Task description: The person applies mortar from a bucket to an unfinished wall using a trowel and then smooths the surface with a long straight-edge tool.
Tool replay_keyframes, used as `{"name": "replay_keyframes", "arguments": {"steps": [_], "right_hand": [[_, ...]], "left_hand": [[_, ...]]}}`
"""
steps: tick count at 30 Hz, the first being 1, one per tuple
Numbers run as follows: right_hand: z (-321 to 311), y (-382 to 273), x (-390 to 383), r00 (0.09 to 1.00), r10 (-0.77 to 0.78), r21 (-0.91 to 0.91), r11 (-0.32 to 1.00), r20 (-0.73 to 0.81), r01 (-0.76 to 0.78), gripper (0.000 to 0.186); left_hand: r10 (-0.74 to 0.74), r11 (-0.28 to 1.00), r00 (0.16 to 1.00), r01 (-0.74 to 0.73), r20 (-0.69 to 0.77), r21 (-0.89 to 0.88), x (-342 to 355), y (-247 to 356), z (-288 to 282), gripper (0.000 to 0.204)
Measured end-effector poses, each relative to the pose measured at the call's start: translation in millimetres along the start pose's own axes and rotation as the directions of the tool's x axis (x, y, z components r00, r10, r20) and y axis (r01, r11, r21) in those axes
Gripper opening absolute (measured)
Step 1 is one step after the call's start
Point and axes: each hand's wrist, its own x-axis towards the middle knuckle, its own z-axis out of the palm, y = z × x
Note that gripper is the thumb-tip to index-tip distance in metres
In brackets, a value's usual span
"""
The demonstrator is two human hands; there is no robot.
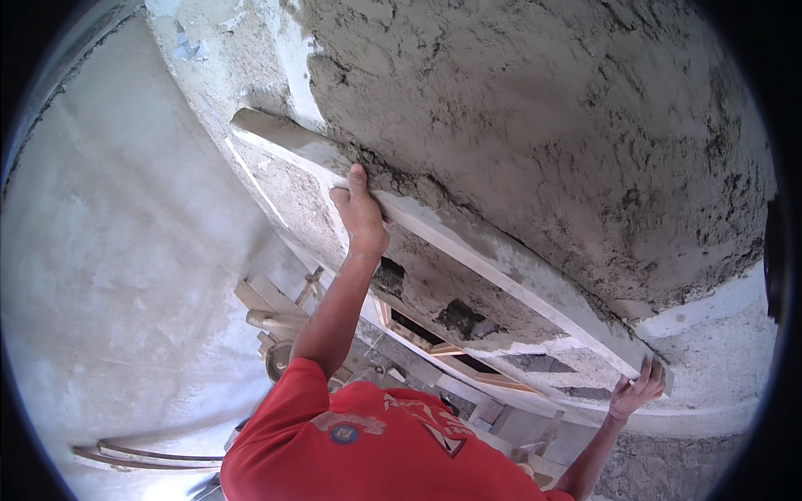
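A long, pale straightedge board [493, 263], smeared with grey mortar, lies diagonally against a surface of rough, wet grey plaster [543, 125]. My left hand [359, 213] grips the board left of its middle, thumb and fingers bent on its edge. My right hand [637, 384] holds it near the lower right end, fingers curled over it. A ragged ridge of mortar runs along the board's upper edge. Paler, patchy surface [685, 317] shows around the plastered area, and darker broken patches [464, 321] lie below the board.
A smooth, mottled pale wall [109, 234] fills the left. Below the board are a wooden-framed opening [489, 380], stacked planks [259, 296] and a cluttered lower area. Curved strips [150, 455] sit at the lower left. My red shirt and forearms occupy the bottom middle.
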Motion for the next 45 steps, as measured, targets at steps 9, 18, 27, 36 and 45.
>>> {"name": "replay_keyframes", "arguments": {"steps": [9, 18, 27, 36, 45], "right_hand": [[-29.5, -59.3, 100.5, 0.980, -0.011, 0.020, 1.000, -0.198, 0.015, 0.045], [-52.0, -83.1, 144.6, 0.986, 0.000, 0.062, 0.998, -0.168, 0.010, 0.043], [-36.7, -66.1, 36.1, 0.997, 0.076, 0.169, 0.983, 0.001, -0.075, 0.040], [-0.3, -56.8, 9.7, 0.992, 0.126, 0.162, 0.979, 0.009, -0.126, 0.040], [-43.2, -69.4, 124.1, 0.985, 0.068, 0.093, 0.994, -0.160, -0.053, 0.034]], "left_hand": [[0.159, 0.980, 0.987, -0.161, -0.027, -0.118, 94.7, 82.8, 2.7, 0.039], [0.152, 0.988, 0.988, -0.152, -0.002, 0.027, 126.7, 132.3, -0.7, 0.040], [0.064, 0.997, 0.995, -0.061, 0.081, -0.047, 66.2, 37.4, -28.5, 0.039], [0.070, 0.991, 0.987, -0.053, 0.144, -0.121, 50.5, -21.7, -34.5, 0.049], [0.162, 0.983, 0.973, -0.147, 0.161, -0.106, 115.9, 118.3, -1.1, 0.045]]}}
